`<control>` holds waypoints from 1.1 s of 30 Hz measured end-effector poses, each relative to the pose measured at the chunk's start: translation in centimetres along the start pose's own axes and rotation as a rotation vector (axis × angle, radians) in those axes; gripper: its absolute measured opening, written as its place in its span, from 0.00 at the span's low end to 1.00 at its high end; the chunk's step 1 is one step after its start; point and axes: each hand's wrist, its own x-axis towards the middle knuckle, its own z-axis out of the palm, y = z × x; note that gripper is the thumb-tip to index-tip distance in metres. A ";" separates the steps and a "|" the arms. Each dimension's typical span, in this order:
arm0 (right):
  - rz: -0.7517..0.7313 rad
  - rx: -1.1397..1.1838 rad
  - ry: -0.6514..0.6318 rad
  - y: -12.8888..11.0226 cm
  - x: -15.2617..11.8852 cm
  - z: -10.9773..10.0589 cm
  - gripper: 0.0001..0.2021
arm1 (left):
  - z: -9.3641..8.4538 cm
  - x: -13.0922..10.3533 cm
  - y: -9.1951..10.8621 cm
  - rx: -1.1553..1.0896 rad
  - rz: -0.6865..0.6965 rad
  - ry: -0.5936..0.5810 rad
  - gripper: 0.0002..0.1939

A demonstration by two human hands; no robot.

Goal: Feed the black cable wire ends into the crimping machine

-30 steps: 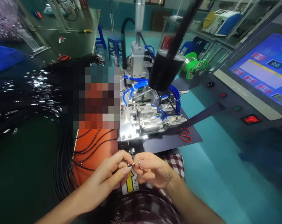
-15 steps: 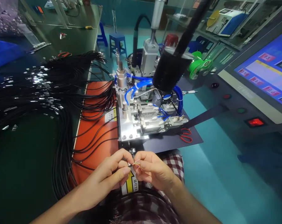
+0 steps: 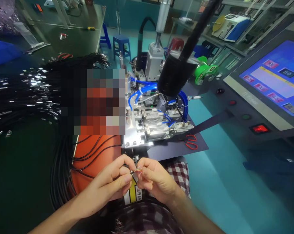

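Between thumb and fingers, my left hand (image 3: 112, 182) pinches the end of a black cable (image 3: 133, 172). Thin coloured wires (image 3: 138, 170) fan out of that end, and my right hand (image 3: 156, 178) is closed on their tips. Both hands are nearly touching, low in the view, just in front of a metal machine (image 3: 154, 126) with blue air tubes. Below them shows a white label with a yellow arrow (image 3: 133, 191). Several black cables (image 3: 95, 154) run over an orange surface (image 3: 85, 175) at the left.
A large bundle of black cables (image 3: 59, 162) lies on the dark table at left. Red-handled scissors (image 3: 192, 142) rest on the plate right of the machine. A screen panel (image 3: 275, 78) stands at right, and a black cylinder (image 3: 176, 74) hangs over the machine. Pixelation hides part of the left centre.
The whole view has shifted slightly, so things sit a little further left. Both hands keep their hold on the cable and wires. A pixelated patch now covers part of the orange surface.
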 end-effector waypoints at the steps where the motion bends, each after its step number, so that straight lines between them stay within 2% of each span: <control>1: 0.043 0.028 -0.018 -0.1 0.0 0.1 0.14 | -0.1 -0.1 0.0 0.002 -0.001 -0.006 0.07; 8: 0.084 0.057 -0.071 0.1 0.0 0.2 0.12 | -0.5 -0.4 0.2 0.001 0.020 -0.032 0.10; 12: -0.001 -0.108 0.004 -0.4 -0.2 0.0 0.12 | -0.2 -0.4 0.5 0.061 -0.001 0.018 0.09; 15: -0.126 -0.410 0.125 -1.3 -0.7 0.3 0.10 | 0.4 -0.5 0.4 0.227 -0.018 0.139 0.10; 18: -0.299 -0.863 0.239 -2.2 -1.7 1.0 0.08 | 1.1 -0.8 0.2 0.415 -0.011 0.271 0.10; 22: -0.584 -1.482 0.216 -2.4 -2.7 1.9 0.07 | 2.0 -1.2 -0.1 0.608 0.058 0.397 0.06; 25: -0.787 -1.779 0.201 -1.8 -2.9 2.0 0.06 | 2.2 -1.3 -0.3 0.693 0.107 0.456 0.04; 28: -0.835 -1.782 0.250 -1.4 -2.7 2.3 0.06 | 2.0 -1.3 -0.8 0.823 0.181 0.510 0.03; 33: -0.504 -1.406 0.385 -1.8 -2.6 3.3 0.07 | 1.3 -1.2 -2.0 1.216 0.428 0.605 0.05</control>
